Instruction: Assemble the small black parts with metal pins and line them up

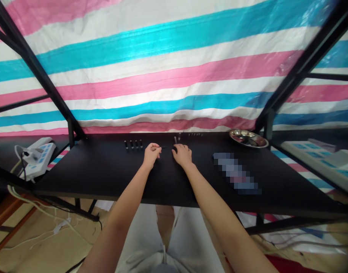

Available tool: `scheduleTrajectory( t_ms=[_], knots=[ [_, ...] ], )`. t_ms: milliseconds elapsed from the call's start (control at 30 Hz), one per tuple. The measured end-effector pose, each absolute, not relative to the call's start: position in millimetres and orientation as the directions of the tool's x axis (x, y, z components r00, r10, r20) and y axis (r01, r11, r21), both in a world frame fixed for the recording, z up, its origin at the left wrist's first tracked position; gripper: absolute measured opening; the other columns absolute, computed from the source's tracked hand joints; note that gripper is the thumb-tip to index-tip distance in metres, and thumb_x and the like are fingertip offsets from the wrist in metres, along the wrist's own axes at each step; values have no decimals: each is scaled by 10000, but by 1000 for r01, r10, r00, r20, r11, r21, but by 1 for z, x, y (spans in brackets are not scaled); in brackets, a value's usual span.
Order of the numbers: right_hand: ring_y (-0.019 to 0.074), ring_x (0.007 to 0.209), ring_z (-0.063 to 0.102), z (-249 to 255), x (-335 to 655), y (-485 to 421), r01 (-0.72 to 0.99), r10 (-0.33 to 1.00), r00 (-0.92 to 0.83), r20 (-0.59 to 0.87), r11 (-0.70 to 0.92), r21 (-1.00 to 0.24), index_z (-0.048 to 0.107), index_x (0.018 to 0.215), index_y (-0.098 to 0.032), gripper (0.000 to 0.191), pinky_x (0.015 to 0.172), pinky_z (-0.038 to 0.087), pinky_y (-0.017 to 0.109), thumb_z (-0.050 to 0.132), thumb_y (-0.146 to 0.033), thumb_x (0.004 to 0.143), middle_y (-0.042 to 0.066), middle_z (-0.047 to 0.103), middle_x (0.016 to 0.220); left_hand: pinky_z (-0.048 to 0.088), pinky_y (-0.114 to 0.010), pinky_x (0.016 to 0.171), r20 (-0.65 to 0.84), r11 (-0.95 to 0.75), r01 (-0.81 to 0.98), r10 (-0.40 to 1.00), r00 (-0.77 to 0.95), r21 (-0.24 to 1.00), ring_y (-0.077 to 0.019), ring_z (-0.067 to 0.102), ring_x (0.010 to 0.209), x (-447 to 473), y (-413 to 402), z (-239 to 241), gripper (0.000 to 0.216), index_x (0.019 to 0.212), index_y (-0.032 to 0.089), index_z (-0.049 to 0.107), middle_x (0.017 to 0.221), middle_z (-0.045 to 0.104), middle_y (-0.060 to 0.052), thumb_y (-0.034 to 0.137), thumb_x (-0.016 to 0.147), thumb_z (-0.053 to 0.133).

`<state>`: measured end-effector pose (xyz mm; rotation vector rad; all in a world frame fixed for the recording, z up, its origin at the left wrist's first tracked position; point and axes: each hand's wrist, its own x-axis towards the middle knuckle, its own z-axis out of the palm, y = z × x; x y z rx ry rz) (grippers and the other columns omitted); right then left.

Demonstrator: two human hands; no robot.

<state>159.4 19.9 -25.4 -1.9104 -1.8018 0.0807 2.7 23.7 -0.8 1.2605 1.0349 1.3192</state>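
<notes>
My left hand [152, 155] is closed in a pinch above the black tabletop. A thin dark piece [163, 146] pokes out from its fingertips, too small and blurred to name. To the right, my right hand [183, 154] rests palm down, its fingers apart and slightly bent. Just beyond its index finger stands a small pale cylinder [175, 140]; whether they touch I cannot tell. Another small light piece [179, 135] is behind it. Left of my left hand, several small dark cylinders with light bands [131, 144] stand in a row.
Several tiny light pieces [194, 134] line the table's back edge. A shiny round metal tray [249, 138] lies at the back right, and a pixelated flat object [235, 172] in front of it. Power strips [41, 157] with cables are at left. Black frame bars [287, 81] flank the table [105, 170].
</notes>
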Motion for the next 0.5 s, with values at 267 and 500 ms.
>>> scheduleTrajectory(
  t_ms=[267,500],
  knots=[
    [212,892,488,-13,155,15,835,850,137,509,178,-521,571,940,-158,243,803,364,324,354,-198,836,103,587,926,303,-193,406,88,-85,-182,996,11,980,-37,423,368,1,28,-3,238,789,127,575,574,555,26,279,610,619],
    [173,751,548,-13,154,17,558,797,323,510,276,-783,533,908,-174,205,732,412,309,406,-300,807,66,609,810,311,-198,445,50,-45,-304,999,7,952,-29,410,400,1,28,-1,321,819,139,588,553,494,63,276,548,691]
  ],
)
